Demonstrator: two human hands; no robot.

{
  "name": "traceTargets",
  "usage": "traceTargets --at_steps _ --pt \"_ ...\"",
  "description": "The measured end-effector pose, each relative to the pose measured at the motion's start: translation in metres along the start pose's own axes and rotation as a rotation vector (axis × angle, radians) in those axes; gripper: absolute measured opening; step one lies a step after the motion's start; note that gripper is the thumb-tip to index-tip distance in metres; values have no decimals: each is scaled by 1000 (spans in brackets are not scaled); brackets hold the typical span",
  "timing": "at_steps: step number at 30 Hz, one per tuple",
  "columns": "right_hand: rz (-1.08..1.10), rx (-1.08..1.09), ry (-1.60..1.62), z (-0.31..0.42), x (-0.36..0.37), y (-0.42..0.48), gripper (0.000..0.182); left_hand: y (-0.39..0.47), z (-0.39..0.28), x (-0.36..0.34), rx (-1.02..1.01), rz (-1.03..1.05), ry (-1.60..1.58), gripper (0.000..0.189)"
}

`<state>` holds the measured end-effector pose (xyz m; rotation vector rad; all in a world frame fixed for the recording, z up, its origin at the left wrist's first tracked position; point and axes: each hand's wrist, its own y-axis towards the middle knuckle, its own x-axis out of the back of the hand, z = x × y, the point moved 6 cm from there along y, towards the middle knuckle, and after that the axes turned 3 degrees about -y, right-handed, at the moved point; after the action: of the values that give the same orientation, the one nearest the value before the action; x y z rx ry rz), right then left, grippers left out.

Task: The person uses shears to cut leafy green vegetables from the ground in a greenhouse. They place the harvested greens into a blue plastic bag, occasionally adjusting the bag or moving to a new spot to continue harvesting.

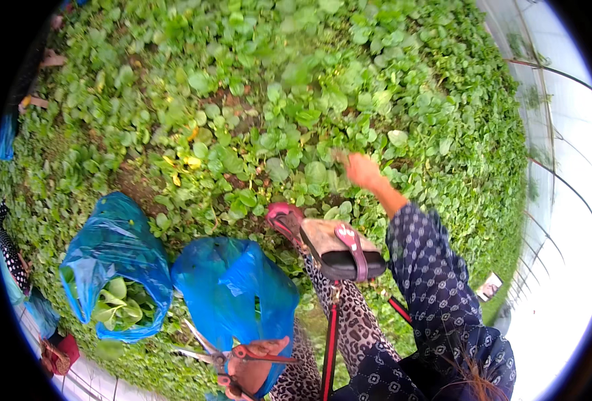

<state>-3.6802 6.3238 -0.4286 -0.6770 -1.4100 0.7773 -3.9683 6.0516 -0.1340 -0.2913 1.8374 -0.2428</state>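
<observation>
At the bottom, my left hand (253, 363) holds pruning shears (220, 358) with red handles, blades parted and pointing left. A blue plastic bag (225, 280) hangs against that hand and wrist; its contents are mostly hidden. My right hand (363, 170), blurred by motion, is stretched out low over round-leaved green plants (316, 173). Whether its fingers grip a leaf cannot be made out. Left of the first bag, a second blue plastic bag (120, 250) rests among the plants, its mouth showing picked green leaves (120, 303).
A small crossbody bag (346, 250) on a red-and-black strap (330, 346) hangs before my leopard-print trousers. My pink shoe (283, 218) stands among the plants. Parts of other people (12, 245) show at the left rim. Clear greenhouse sheeting (551, 135) on curved ribs bounds the right.
</observation>
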Motion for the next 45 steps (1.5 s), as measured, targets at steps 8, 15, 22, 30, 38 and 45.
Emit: traceTargets --at_steps 8,15,22,30,38,45 --pt "41 -80 128 -85 -50 -252 34 -52 -25 -52 229 -34 95 71" --pt "-83 -198 300 -142 -57 -412 31 -89 -85 -136 123 4 -28 57" --pt "-59 -245 475 -142 -42 -464 29 -48 -142 -214 59 -38 68 57" --pt "-236 -243 748 -192 44 -412 26 1 -189 -258 32 -36 93 63" --pt "-308 -354 781 -218 136 -437 35 53 -214 -276 -33 -45 98 58" --pt "-380 -430 773 -207 201 -423 33 155 -217 -300 73 31 136 59"
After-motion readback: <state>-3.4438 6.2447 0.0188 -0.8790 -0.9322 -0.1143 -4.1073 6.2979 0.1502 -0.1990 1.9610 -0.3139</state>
